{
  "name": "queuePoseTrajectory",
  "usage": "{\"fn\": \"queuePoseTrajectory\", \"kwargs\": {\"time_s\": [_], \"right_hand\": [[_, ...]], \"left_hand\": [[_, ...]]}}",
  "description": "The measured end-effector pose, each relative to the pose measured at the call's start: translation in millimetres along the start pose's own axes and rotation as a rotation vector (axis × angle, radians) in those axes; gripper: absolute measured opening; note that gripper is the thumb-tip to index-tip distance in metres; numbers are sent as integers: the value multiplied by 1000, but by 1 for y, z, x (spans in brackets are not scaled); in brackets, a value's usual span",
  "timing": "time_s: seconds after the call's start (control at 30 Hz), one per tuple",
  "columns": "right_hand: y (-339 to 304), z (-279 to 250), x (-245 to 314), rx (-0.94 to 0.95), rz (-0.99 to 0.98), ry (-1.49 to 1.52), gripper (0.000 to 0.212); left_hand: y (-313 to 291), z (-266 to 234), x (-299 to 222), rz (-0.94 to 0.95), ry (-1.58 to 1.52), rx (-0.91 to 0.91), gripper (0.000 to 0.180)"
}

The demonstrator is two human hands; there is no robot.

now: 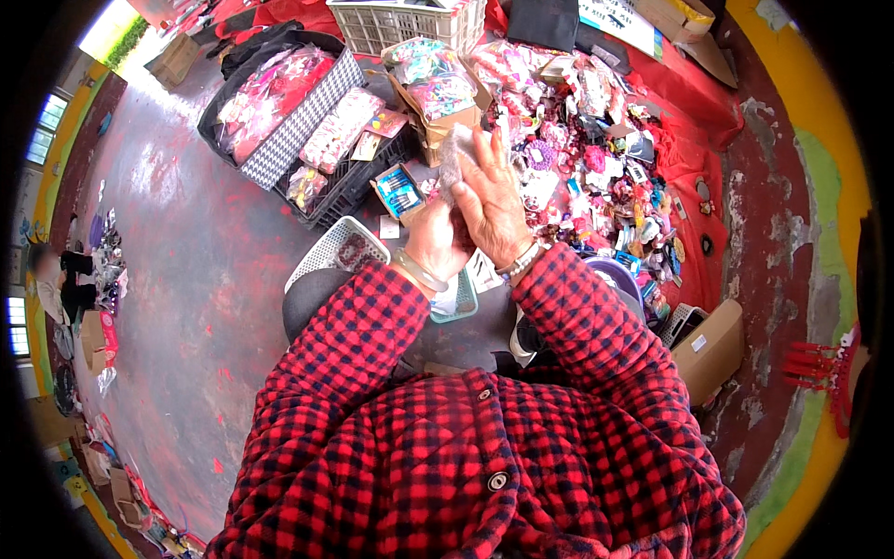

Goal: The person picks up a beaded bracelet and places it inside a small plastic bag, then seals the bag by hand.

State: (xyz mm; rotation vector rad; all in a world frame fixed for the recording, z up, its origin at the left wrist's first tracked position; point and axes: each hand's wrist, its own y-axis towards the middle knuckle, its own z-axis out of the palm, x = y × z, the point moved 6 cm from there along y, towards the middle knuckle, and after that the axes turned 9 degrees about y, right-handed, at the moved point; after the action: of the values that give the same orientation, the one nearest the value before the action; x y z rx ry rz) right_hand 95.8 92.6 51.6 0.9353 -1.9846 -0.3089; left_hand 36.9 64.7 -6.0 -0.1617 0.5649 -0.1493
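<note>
In front of my chest, my left hand (434, 238) closes round the lower part of a greyish, see-through plastic bag (454, 154). What the bag contains cannot be made out. Flat against its side lies my right hand (496, 200), with the fingers stretched out and pointing away from me. Below the hands a pale green plastic basket (463, 306) stands partly hidden, with white cards or packets in it. Left of it is a white perforated basket (340, 244) with some bagged things inside.
A large heap of colourful hair accessories (587, 149) spreads at the right on red cloth. Ahead stand an open carton of packets (438, 88), a black crate (345, 191) and a houndstooth-patterned box (298, 116). A small box of blue items (399, 193) lies nearer. A person (65, 279) is far left.
</note>
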Motion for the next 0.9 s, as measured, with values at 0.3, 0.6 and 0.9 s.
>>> {"fn": "queuePoseTrajectory", "kwargs": {"time_s": [0.3, 0.6, 0.9], "right_hand": [[-9, 10, -73, -337, 759, 1035, 30], [-22, 22, -121, -385, 986, 1614, 33], [-23, 28, -71, -227, 900, 1501, 28]], "left_hand": [[12, -24, 2, 114, -2, 199, 38], [12, -11, -37, 164, -106, 21, 47], [14, -8, -18, 339, 323, -20, 35]]}}
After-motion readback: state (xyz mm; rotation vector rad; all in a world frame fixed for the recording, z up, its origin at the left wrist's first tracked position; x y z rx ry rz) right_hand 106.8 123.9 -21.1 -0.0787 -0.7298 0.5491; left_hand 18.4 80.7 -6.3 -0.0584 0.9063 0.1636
